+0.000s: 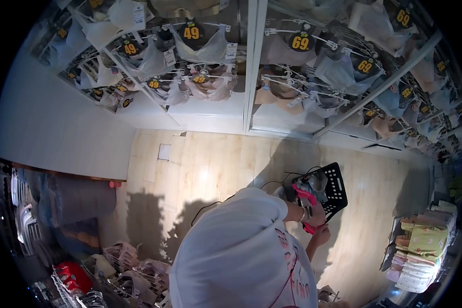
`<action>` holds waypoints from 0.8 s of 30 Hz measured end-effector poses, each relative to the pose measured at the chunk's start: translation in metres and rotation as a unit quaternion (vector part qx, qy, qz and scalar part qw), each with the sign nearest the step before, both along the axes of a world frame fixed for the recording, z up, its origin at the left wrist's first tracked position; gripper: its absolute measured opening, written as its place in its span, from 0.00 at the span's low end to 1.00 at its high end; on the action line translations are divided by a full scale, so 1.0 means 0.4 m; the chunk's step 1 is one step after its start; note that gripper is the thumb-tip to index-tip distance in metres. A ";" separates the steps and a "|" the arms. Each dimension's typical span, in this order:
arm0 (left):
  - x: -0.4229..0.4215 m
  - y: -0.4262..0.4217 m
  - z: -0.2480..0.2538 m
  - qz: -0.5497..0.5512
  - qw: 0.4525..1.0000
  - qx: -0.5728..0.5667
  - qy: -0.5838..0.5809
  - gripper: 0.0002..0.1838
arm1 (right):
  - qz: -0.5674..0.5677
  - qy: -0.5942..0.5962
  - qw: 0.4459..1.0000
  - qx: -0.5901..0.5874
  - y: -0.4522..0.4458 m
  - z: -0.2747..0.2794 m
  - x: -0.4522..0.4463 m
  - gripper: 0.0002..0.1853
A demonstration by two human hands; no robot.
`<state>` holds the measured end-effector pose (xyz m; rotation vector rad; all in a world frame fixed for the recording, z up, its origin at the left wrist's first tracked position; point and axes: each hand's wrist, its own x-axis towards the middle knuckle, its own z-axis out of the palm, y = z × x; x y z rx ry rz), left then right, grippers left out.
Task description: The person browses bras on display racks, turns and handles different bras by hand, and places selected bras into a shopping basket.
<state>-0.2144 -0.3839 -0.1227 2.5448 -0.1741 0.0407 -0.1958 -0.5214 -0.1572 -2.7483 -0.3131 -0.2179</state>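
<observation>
Round black tags reading "49" and "69" in yellow mark the racked bras; the white price labels beside them are too small for me to read. On the white shirt, folds leave me only "ING." The left hand, banded at the wrist, and the right hand meet at a pink item over the edge of a black basket on the wooden floor. Wrist and knuckles hide the fingers; I cannot tell how tightly either closes.
</observation>
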 end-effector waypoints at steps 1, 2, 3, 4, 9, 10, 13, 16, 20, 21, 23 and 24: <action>-0.007 -0.005 0.004 0.000 1.000 -0.002 0.001 0.12 | 0.003 -0.002 1.000 0.008 0.006 0.002 -0.004 0.26; -0.012 -0.008 0.007 -0.003 1.000 -0.002 0.000 0.12 | 0.005 -0.003 1.000 0.016 0.008 0.006 -0.010 0.26; -0.013 -0.015 0.006 -0.003 1.000 -0.006 0.003 0.12 | 0.005 -0.004 1.000 0.023 0.006 0.002 -0.014 0.27; -0.013 -0.016 0.003 -0.005 1.000 -0.007 0.003 0.12 | 0.005 0.002 1.000 0.025 0.005 -0.004 -0.019 0.27; -0.033 -0.015 0.010 -0.015 1.000 -0.012 -0.001 0.11 | 0.003 0.015 1.000 0.010 0.005 -0.017 -0.045 0.27; -0.035 -0.015 0.011 -0.014 1.000 -0.013 0.000 0.11 | -0.002 0.013 1.000 0.007 0.009 -0.011 -0.055 0.27; -0.044 0.002 0.015 -0.014 1.000 -0.011 -0.003 0.11 | -0.007 0.008 1.000 0.016 0.030 -0.006 -0.077 0.27; -0.053 0.009 0.019 -0.024 1.000 -0.016 -0.005 0.11 | -0.008 0.009 0.999 0.031 0.040 -0.004 -0.091 0.26; -0.049 0.000 0.013 -0.028 0.999 -0.019 -0.004 0.11 | -0.008 0.016 0.998 0.057 0.048 -0.010 -0.108 0.28; -0.050 -0.005 0.016 -0.030 0.999 -0.020 -0.004 0.11 | -0.007 0.015 0.998 0.067 0.052 -0.008 -0.116 0.28; -0.059 -0.002 0.016 -0.031 0.999 -0.020 -0.007 0.11 | -0.014 0.029 0.998 0.054 0.062 0.000 -0.128 0.28; -0.062 -0.001 0.018 -0.031 0.999 -0.019 -0.007 0.11 | -0.017 0.036 0.998 0.048 0.066 0.001 -0.130 0.28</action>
